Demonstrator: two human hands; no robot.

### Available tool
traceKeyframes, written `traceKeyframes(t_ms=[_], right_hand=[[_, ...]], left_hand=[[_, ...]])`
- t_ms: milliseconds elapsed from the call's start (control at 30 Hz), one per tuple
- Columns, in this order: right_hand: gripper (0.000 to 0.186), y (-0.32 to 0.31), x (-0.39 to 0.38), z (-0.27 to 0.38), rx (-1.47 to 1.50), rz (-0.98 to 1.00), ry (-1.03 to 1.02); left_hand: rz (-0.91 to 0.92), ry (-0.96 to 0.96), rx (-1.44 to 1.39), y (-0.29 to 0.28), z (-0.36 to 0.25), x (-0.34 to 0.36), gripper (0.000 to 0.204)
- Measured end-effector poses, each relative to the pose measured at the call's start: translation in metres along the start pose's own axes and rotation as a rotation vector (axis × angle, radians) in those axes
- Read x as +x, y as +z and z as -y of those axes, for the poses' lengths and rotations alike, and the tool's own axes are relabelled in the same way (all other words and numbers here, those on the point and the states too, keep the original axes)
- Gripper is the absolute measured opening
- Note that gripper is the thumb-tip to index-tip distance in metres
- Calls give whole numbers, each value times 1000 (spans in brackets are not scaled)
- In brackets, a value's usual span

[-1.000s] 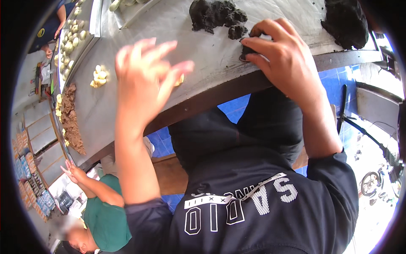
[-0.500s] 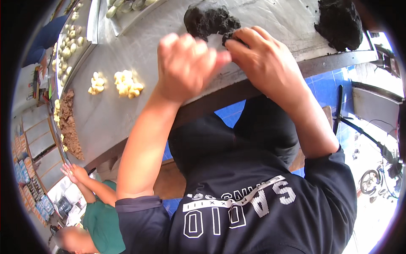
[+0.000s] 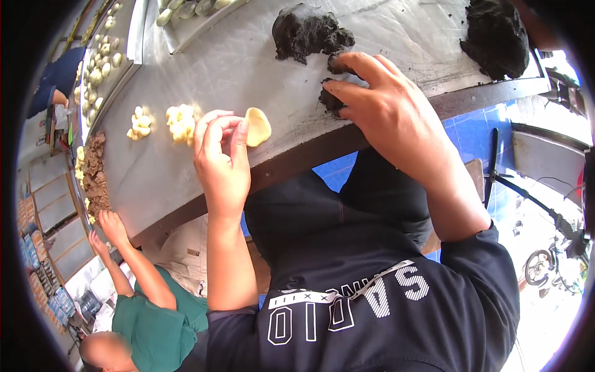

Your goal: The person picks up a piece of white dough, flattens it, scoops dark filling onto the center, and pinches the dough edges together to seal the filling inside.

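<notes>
My left hand (image 3: 222, 162) touched yellow disc (image 3: 260, 129), grip unclear; seemed light, soft, best rim-held. Right hand (image 3: 389, 102) pinched dark paste (image 3: 326, 99).

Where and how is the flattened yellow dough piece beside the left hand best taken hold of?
The flattened yellow dough piece is probably best pinched lightly at its left rim, coming from the left. It looks thin and rounded, its broad face shows toward the camera, and the left hand is right at that edge.
</notes>
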State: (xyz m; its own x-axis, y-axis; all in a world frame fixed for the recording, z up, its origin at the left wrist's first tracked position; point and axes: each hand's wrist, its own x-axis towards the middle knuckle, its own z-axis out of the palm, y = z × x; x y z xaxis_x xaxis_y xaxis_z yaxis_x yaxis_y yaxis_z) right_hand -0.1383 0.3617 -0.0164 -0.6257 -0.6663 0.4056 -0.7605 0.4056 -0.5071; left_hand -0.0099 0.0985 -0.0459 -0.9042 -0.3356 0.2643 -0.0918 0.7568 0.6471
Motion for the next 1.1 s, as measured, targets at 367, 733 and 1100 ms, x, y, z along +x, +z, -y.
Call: traceKeyframes(t_ms=[367, 733, 1100], right_hand=[[19, 43, 24, 23, 179, -106, -67], [33, 45, 7, 36, 294, 96, -208], [50, 42, 32, 42, 247, 5, -62]], left_hand=[[-46, -395, -1169, 13, -64, 4, 59], [94, 296, -100, 23, -17, 23, 43], [260, 316, -165, 19, -21, 11, 69]])
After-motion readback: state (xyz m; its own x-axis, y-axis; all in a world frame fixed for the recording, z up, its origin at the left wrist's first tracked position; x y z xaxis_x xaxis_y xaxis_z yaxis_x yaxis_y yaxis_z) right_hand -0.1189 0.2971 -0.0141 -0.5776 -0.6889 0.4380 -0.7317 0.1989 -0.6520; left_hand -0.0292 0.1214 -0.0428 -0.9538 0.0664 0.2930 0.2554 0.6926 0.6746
